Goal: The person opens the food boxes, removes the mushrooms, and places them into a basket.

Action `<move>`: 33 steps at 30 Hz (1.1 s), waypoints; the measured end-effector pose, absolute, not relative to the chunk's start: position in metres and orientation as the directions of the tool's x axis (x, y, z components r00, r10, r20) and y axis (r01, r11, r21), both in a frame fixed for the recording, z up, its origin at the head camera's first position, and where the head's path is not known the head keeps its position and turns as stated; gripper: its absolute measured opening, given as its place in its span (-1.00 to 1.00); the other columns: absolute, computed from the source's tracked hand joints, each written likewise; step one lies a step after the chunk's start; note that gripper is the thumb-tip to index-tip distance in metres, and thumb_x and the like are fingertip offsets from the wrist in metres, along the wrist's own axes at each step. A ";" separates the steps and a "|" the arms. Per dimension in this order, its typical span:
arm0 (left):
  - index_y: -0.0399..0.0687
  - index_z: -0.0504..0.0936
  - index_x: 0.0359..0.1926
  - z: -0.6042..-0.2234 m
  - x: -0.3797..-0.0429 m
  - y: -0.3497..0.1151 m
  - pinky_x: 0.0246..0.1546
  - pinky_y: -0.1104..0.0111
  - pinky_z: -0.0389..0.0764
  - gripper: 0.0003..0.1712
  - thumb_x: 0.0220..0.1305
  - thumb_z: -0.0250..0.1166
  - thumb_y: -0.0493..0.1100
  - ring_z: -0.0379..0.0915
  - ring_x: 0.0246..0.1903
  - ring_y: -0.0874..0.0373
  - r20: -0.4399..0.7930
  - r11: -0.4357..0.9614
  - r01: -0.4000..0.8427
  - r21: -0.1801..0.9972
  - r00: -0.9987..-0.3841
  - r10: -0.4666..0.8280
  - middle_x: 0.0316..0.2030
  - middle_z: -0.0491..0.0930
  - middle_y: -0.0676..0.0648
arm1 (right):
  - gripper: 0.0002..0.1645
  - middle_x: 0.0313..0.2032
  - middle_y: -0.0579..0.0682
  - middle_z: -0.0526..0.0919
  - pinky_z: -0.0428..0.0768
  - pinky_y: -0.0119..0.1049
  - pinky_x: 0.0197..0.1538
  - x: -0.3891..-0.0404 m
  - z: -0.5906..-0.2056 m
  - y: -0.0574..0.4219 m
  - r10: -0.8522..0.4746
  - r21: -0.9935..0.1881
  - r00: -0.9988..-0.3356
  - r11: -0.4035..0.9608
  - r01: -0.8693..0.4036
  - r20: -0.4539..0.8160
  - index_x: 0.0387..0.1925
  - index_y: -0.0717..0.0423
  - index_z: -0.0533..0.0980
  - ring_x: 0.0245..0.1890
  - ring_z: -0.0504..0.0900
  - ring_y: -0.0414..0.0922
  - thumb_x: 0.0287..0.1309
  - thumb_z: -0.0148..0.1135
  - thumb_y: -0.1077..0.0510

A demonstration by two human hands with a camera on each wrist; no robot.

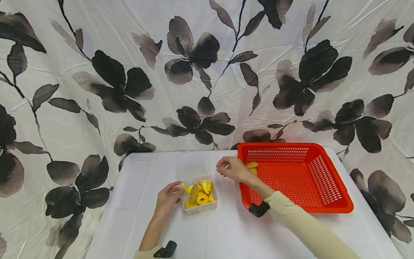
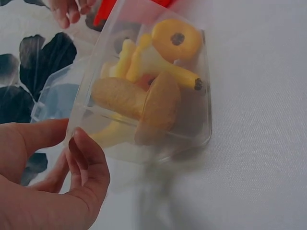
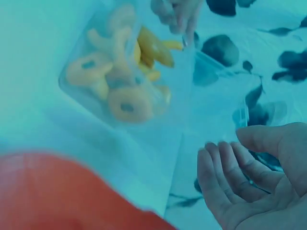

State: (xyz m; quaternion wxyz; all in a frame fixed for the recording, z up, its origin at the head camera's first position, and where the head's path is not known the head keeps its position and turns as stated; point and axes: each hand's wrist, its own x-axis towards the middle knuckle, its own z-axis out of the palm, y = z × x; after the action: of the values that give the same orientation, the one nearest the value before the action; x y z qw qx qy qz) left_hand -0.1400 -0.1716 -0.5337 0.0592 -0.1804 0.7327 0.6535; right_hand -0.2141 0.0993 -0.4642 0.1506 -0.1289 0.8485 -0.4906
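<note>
A clear plastic box (image 1: pixel 201 208) with yellow pieces stands on the white table. Inside are several yellow pieces (image 2: pixel 177 39), some round with a dark centre, and a tan mushroom-shaped piece (image 2: pixel 158 108). My left hand (image 1: pixel 168 197) is at the box's left side; in the left wrist view its thumb and forefinger pinch the box's edge. My right hand (image 1: pixel 233 169) hovers between the box and a red plastic basket (image 1: pixel 336 201), fingers loosely bent, with nothing visible in it. Tan-yellow pieces (image 1: pixel 252 166) lie at the basket's left end, partly behind the right forearm.
The box's clear lid (image 1: pixel 193 162) lies folded back behind it. A white cloth with dark flowers (image 1: pixel 194 122) hangs behind the table (image 1: pixel 142 172). The red basket takes up the table's right side.
</note>
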 end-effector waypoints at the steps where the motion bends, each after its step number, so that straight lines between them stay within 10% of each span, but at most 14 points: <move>1: -0.24 0.53 0.30 -0.534 -0.140 -0.172 -0.30 0.47 0.63 -0.48 0.37 0.38 -0.23 0.56 -0.20 0.02 -0.327 0.078 -0.345 0.935 -0.927 -0.183 0.00 0.57 -0.20 | -0.86 -0.28 0.06 0.69 0.72 -0.22 -0.13 -0.213 -0.466 0.096 -0.379 -0.872 -0.917 0.483 -0.079 -0.127 -0.13 0.27 0.60 -0.31 0.70 0.00 0.36 0.29 0.25; 33: -0.19 0.50 0.33 -0.539 -0.140 -0.173 -0.27 0.49 0.62 -0.48 0.41 0.35 -0.24 0.55 -0.15 0.04 -0.324 0.054 -0.335 0.941 -0.933 -0.155 -0.01 0.55 -0.17 | -0.66 -0.11 0.18 0.66 0.66 -0.35 -0.06 -0.192 -0.508 0.025 -0.597 -0.830 -0.799 0.480 -0.286 -0.070 0.04 0.39 0.58 -0.19 0.61 -0.04 0.31 0.36 0.27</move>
State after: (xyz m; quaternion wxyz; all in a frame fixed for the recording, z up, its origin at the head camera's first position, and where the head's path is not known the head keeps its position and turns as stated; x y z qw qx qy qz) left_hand -0.1401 -0.1730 -0.5387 0.0676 -0.1696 0.7228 0.6665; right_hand -0.1925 0.0245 -0.5076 0.1776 -0.2622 0.8416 -0.4375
